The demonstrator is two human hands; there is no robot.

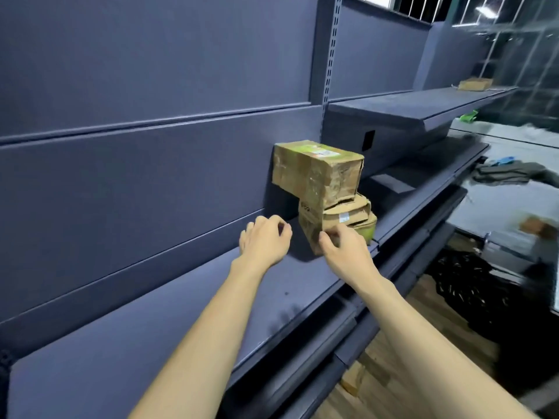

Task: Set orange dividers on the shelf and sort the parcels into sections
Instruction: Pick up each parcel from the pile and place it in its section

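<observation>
Running from seven o'clock up toward two o'clock, the dark blue shelf (187, 300) carries a small stack of worn cardboard parcels near its middle, and that stack is what both hands are closing on. The upper parcel (317, 173) is the bigger one, its long axis lying roughly along the shelf, and it overhangs the lower parcel (335, 220) toward nine o'clock, so the pile looks a bit top-heavy on that side. No orange dividers show anywhere that I can see, so I'd say the sorting has barely begun.

The right hand (348, 249) is the nearer one: its fingers curl against the front lower corner of the lower parcel, touching it, though I cannot tell whether they truly grip it. The stack sits at about twelve o'clock from that hand. The left hand (266, 240) hovers just beside the stack, holding nothing, fingers loosely curled, with the parcels at about two o'clock from it. Far along, on a higher shelf at two o'clock, another flat box (475, 84) lies well apart.
</observation>
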